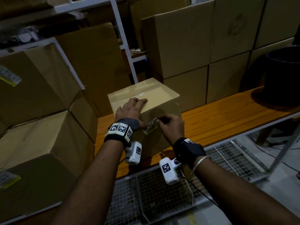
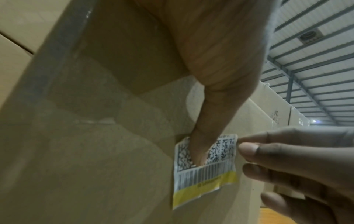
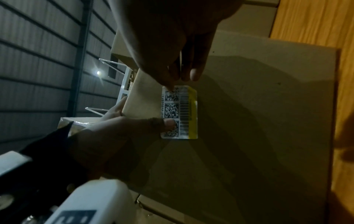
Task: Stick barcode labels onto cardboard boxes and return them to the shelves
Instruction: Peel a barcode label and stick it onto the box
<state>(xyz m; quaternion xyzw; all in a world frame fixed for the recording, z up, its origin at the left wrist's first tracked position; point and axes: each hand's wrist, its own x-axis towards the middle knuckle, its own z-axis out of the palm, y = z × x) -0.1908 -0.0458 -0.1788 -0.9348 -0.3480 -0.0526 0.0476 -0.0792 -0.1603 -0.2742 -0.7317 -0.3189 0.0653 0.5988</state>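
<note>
A small cardboard box [image 1: 155, 96] stands on the wooden table [image 1: 219, 120]. A white barcode label [image 1: 151, 125] with a yellow strip lies on its near face, just under the top edge. My left hand [image 1: 129, 109] rests flat on the box top, and its thumb [image 2: 201, 148] presses the label's left part. My right hand [image 1: 164, 120] has its fingers curled and pinches the label's right end. In the right wrist view the label [image 3: 180, 112] lies flat on the box, with my right hand's fingertips [image 3: 169, 86] on one end and the left thumb [image 3: 168, 123] on the other.
Large cardboard boxes [image 1: 40, 75] with labels fill the white shelf [image 1: 123, 38] on the left. More boxes [image 1: 186, 46] are stacked behind the table. A black bin [image 1: 284, 70] stands at the right. Wire mesh baskets [image 1: 162, 192] lie between me and the table.
</note>
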